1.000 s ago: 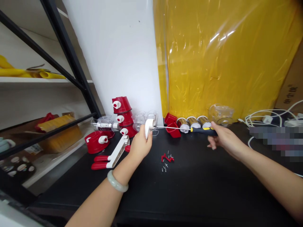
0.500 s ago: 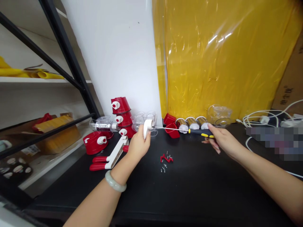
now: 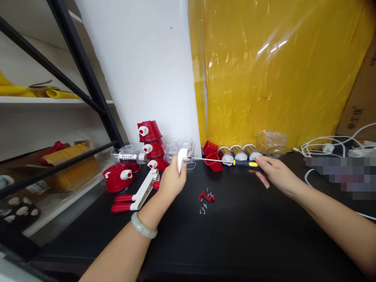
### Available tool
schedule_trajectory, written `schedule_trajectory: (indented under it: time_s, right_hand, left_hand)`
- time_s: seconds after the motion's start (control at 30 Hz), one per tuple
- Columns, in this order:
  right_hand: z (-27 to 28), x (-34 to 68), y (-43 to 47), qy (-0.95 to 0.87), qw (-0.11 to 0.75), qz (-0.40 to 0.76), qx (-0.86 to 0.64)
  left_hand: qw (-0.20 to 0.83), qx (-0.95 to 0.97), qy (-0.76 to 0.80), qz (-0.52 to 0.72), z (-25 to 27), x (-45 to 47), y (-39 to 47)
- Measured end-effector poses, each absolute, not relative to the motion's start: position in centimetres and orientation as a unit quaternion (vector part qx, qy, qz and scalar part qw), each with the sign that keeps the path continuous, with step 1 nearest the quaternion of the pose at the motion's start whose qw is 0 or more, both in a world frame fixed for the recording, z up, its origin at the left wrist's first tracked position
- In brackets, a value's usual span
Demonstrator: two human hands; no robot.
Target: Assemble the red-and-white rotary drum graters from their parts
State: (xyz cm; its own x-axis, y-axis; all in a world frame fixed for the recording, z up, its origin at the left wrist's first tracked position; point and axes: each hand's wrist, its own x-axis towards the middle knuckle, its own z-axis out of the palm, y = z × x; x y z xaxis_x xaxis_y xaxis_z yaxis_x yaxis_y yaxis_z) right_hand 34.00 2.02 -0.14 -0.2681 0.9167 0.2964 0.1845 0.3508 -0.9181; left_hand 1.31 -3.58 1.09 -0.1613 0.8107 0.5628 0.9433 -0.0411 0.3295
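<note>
My left hand point(image 3: 172, 178) is closed around a white plastic part point(image 3: 182, 157) whose rounded end points up. A screwdriver point(image 3: 245, 163) with a black and yellow handle lies level, its long shaft reaching left to that part. My right hand point(image 3: 273, 172) grips the handle's end between thumb and fingers. On the black table below, small red plastic pieces point(image 3: 206, 197) lie among several loose screws point(image 3: 203, 209). White crank arms with red handles point(image 3: 125, 206) rest left of my left hand.
Stacked red bases point(image 3: 150, 137) stand at the back left, with another red base point(image 3: 117, 177) in front. Clear plastic cups point(image 3: 179, 147), red hoppers point(image 3: 213, 158) and metal grater drums point(image 3: 239, 152) line the wall. White cables point(image 3: 331, 143) lie at the right. A shelf rack point(image 3: 85, 98) borders the left.
My right hand's fingers have shifted on the screwdriver handle, and the handle looks turned. The left hand and the white part stay almost in place.
</note>
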Motion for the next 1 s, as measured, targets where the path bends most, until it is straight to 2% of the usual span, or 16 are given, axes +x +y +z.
schedule_trajectory:
  time_s: [0.07, 0.17, 0.27, 0.37, 0.47, 0.57, 0.63, 0.73, 0.83, 1.0]
  right_hand:
    - [-0.1, 33.8, 1.8, -0.666, 0.453, 0.413, -0.425]
    - [-0.3, 33.5, 1.7, -0.598, 0.436, 0.508, -0.441]
    - [-0.6, 33.4, 1.7, -0.521, 0.371, 0.622, -0.452]
    - [-0.9, 33.3, 1.8, -0.493, 0.318, 0.674, -0.449]
    - [-0.9, 33.2, 1.9, -0.481, 0.363, 0.673, -0.428]
    - [-0.7, 33.2, 1.9, -0.484, 0.441, 0.678, -0.335]
    - [-0.5, 33.3, 1.8, -0.510, 0.469, 0.663, -0.284]
    - [-0.6, 33.3, 1.9, -0.597, 0.485, 0.574, -0.279]
    - [-1.0, 33.3, 2.1, -0.669, 0.479, 0.469, -0.320]
    - [-1.5, 33.7, 2.6, -0.665, 0.461, 0.415, -0.416]
  left_hand:
    - [0.112, -0.642, -0.683, -0.328, 1.1, 1.4, -3.6]
    - [0.134, -0.649, -0.676, -0.321, 1.3, 1.5, -3.7]
    - [0.162, -0.641, -0.680, -0.318, 1.6, 1.6, -3.9]
    - [0.184, -0.631, -0.678, -0.328, 2.1, 1.6, -4.3]
    - [0.174, -0.631, -0.676, -0.339, 2.2, 1.7, -4.4]
    - [0.136, -0.628, -0.681, -0.351, 1.9, 1.5, -4.1]
    - [0.106, -0.628, -0.680, -0.363, 1.5, 1.3, -3.7]
    - [0.068, -0.632, -0.671, -0.383, 1.0, 0.7, -3.2]
    - [0.052, -0.636, -0.664, -0.389, 0.8, 0.4, -3.0]
    - [0.092, -0.648, -0.657, -0.374, 1.1, 0.6, -3.3]
